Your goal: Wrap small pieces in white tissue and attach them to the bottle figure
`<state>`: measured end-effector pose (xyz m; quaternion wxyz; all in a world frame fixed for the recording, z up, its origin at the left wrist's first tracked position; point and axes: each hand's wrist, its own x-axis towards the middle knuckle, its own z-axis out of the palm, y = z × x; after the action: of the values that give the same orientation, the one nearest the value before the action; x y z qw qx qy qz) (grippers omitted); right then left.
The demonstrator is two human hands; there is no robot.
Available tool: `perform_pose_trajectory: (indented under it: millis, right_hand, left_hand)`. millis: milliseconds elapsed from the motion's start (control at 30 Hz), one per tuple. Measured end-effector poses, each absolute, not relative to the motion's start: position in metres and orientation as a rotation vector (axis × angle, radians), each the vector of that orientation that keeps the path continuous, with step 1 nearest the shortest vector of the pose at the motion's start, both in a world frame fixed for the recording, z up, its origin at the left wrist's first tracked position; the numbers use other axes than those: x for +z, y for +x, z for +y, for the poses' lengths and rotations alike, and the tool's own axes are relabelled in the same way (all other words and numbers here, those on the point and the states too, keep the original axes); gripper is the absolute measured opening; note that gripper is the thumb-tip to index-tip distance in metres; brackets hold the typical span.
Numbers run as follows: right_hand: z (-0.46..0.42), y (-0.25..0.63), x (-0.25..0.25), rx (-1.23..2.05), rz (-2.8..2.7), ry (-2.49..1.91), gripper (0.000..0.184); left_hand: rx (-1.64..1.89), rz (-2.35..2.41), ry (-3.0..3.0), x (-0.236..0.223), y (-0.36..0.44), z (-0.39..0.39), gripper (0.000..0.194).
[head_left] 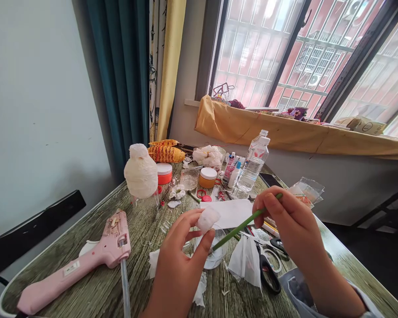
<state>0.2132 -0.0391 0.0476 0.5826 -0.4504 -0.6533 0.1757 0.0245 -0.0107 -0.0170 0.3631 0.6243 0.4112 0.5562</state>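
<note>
Between the thumb and fingers of my left hand (185, 251) is a small white papery ball (208, 220). My right hand (290, 221) grips a green paintbrush (240, 227) near its upper end. The brush slants down to the left, and its tip is over or in a clear bowl (215, 260), partly hidden behind my left thumb; I cannot tell whether it touches the bowl. Thin white paper (245, 263) lies to the right of the bowl, beside black-handled scissors (268, 274). A white sheet (234, 212) lies behind both hands.
At the left lies a pink glue gun (86, 260). Behind it, a pale gourd-like form (141, 172) stands on a clear cup. An orange jar (164, 173), a yellow jar (208, 177), glue bottles (234, 174) and a clear water bottle (252, 163) stand along the back.
</note>
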Motion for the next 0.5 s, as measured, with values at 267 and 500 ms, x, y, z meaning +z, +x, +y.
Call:
perform_pose_trajectory:
  millis: [267, 500]
  right_hand:
    - [-0.038, 0.208, 0.042, 0.415, -1.486, -1.057, 0.039]
    - [-0.065, 0.214, 0.044, 0.236, -1.229, -0.891, 0.027]
  left_hand:
    - [1.506, 1.147, 1.714, -0.015, 0.026, -0.014, 0.027]
    - [1.761, 1.277, 2.218, -0.025, 0.023, -0.009, 0.021]
